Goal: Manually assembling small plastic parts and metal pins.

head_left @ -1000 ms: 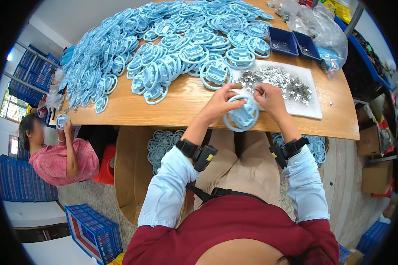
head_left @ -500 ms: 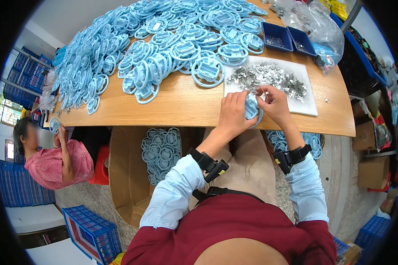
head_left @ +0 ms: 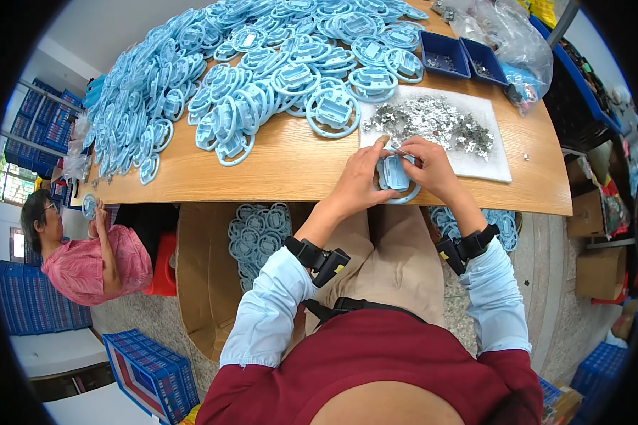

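Note:
My left hand [head_left: 358,177] grips a light blue plastic ring-shaped part [head_left: 395,174] by its left side, thumb along its lower edge. The part has a raised block in its middle and is held at the table's front edge. My right hand [head_left: 429,166] is closed in a pinch at the part's upper right, fingertips close to the left ones. What lies between those fingertips is too small to make out. Just beyond both hands, small silvery metal pieces [head_left: 432,117] are spread over a white foam sheet [head_left: 485,166].
A large heap of similar blue parts [head_left: 262,71] covers the table's left and back. Two dark blue trays [head_left: 443,53] stand behind the foam, beside clear plastic bags [head_left: 514,35]. An open cardboard box [head_left: 198,283] sits below the table. At left, a person [head_left: 96,262] holds a blue part.
My left hand has shifted left and opened its grip around the part, so more of the part's face shows. My right hand has moved slightly left, still pinching at the part's top.

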A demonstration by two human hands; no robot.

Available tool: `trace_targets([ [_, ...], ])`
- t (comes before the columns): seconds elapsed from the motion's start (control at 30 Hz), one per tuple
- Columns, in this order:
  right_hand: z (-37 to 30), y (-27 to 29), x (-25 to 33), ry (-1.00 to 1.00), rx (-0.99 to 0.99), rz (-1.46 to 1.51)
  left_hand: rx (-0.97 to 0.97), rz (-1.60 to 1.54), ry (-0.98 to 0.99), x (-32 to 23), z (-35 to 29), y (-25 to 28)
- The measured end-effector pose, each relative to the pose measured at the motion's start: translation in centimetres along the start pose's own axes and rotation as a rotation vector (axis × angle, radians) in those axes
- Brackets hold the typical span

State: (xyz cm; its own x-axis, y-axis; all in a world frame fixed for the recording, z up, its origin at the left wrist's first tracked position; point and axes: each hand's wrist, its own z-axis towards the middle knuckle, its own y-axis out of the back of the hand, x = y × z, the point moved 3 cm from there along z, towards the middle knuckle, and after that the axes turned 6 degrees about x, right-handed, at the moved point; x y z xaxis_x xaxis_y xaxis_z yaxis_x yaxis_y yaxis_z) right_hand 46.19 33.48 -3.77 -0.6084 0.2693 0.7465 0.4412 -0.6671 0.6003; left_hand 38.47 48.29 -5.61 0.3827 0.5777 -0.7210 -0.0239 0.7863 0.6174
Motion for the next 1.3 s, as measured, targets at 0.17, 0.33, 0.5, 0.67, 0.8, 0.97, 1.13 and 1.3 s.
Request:
trace_targets([
  [0.17, -0.1, -0.2, 0.6, 0.083, 0.040, -0.142, 0.073, 0.158, -0.010, -0.2, 0.4, 0.7],
  [0.33, -0.3, -0.6, 1.0, 0.082, -0.029, -0.211, 0.048, 0.215, -0.106, -0.7, 0.3, 0.8],
  [0.5, -0.9, -1.1, 1.6, -0.031, -0.054, -0.375, 0.002, 0.346, -0.187, -1.2, -0.2, 0.1],
  [0.67, -1.1, -1.7, 1.1, -0.023, -0.099, -0.369, -0.006, 0.466, -0.246, -1.5, -0.3, 0.2],
  [0.8, -0.8, -0.6, -1.1, -0.223, -0.119, 0.077, 0.014, 0.328, -0.203, -1.3, 0.3, 0.5],
  [0.97, -0.2, -1.2, -0.8, -0.209, -0.124, -0.047, -0.060, 0.185, -0.154, -0.6, 0.5, 0.3],
  [1.13, -0.1, -1.6, -0.3, -0.146, -0.080, -0.364, -0.079, 0.179, -0.123, -0.4, 0.6, -0.2],
  [1.3, -2.9, -1.7, 3.0, -0.298, -0.038, -0.552, -0.135, 0.189, -0.069, 0.0, 0.3, -0.7],
])
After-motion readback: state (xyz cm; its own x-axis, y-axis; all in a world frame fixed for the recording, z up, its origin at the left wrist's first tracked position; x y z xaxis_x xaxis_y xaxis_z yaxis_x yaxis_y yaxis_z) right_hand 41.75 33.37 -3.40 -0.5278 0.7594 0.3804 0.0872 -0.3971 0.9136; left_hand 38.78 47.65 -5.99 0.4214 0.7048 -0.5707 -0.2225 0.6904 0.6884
